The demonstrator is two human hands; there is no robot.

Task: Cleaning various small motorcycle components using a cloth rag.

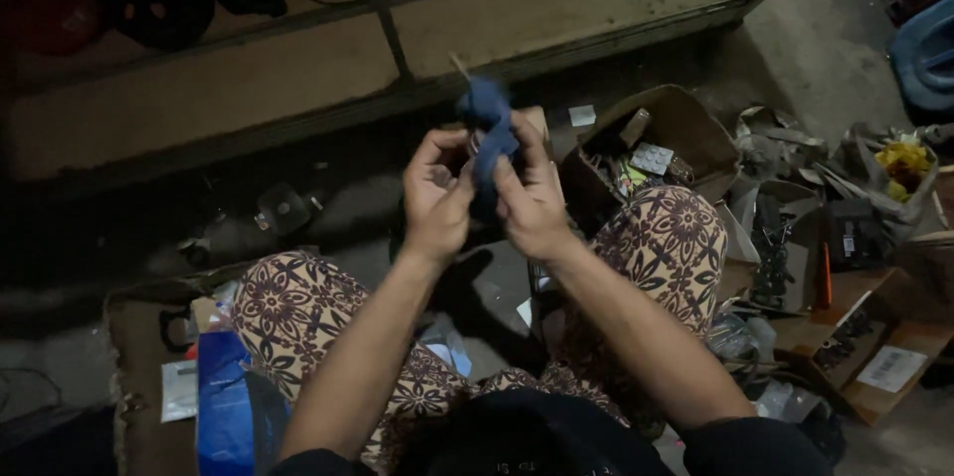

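Both of my hands are raised in front of me, close together, over my patterned trouser knees. My left hand and my right hand pinch a small piece of dark blue cloth between them. The cloth sticks up above my fingers and hangs down between my palms. A thin pale stick or wire pokes out at its top. What the cloth wraps is hidden.
An open cardboard box with small packets stands beyond my right knee. More boxes, tools and scraps lie on the floor to the right. A blue bag and a cardboard box sit at lower left. A metal frame runs across the back.
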